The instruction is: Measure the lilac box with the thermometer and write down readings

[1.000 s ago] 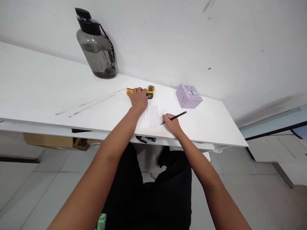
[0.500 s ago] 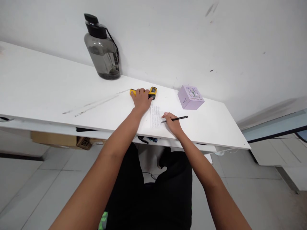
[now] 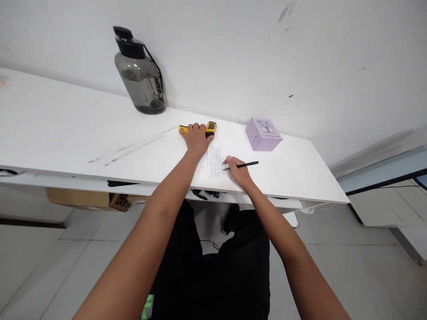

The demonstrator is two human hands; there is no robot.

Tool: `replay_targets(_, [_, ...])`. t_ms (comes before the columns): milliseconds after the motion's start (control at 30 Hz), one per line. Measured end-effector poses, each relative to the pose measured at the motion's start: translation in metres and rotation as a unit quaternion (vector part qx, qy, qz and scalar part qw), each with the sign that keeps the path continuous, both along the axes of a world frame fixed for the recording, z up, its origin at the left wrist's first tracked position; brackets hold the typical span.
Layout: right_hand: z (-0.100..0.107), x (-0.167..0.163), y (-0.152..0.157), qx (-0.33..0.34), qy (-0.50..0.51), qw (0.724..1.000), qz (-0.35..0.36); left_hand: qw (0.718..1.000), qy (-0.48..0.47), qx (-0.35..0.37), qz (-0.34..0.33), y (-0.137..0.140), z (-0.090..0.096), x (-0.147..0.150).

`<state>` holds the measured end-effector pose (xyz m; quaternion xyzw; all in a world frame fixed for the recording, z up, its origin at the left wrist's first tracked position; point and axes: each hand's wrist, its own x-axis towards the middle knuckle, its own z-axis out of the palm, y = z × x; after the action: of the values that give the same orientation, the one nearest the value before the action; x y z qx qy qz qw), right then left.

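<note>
My left hand [image 3: 196,138] is wrapped over a yellow-and-black infrared thermometer [image 3: 211,127] lying on the white table. Its head with a small display shows right of my fingers, and a yellow end pokes out on the left. Between the fingers and thumb of my right hand [image 3: 240,172] is a black pencil [image 3: 250,164], slanted with its tip pointing left. The tip is at the right edge of a paper sheet [image 3: 214,166] covered with rows of small handwriting, too small to read. My right hand rests at the sheet's right side.
Against the wall stands a large grey water bottle [image 3: 142,84] with a black lid. A lilac tea box [image 3: 263,134] sits right of the thermometer. Below the white table [image 3: 300,171] are a shelf with dark items and a cardboard box [image 3: 80,198].
The view has shifted slightly. My left hand stays on the thermometer, and my right hand keeps holding the pencil at the paper with hardly any movement.
</note>
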<state>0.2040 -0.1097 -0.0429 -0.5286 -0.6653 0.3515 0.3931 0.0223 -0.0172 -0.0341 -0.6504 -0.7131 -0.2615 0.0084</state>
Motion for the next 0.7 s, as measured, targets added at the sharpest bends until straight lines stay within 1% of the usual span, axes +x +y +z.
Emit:
replay_targets(200, [0.002,0.001,-0.002,-0.006,0.016,1.0,-0.004,1.0,0.016,0.001,0.005,0.0,-0.001,0.001])
replay_targets(367, [0.004,0.003,-0.001,-0.003,0.015,0.999,-0.036,0.999,0.031,0.009,0.008,0.001,-0.004,0.001])
replay_targets(433, [0.001,0.004,0.001,0.027,0.007,0.999,-0.044,0.999,0.036,0.011,0.008,0.001,-0.005,0.001])
replay_targets(533, [-0.007,0.004,0.005,0.094,-0.009,0.993,-0.072,0.999,0.046,0.015,0.012,0.002,-0.007,0.002])
replay_targets(633, [-0.013,0.003,0.009,0.124,-0.049,0.987,-0.091,0.998,0.057,0.028,0.015,0.003,-0.01,0.003])
replay_targets(700, [-0.015,0.003,0.011,0.128,-0.068,0.985,-0.094,0.997,0.065,0.034,0.014,0.004,-0.012,0.003])
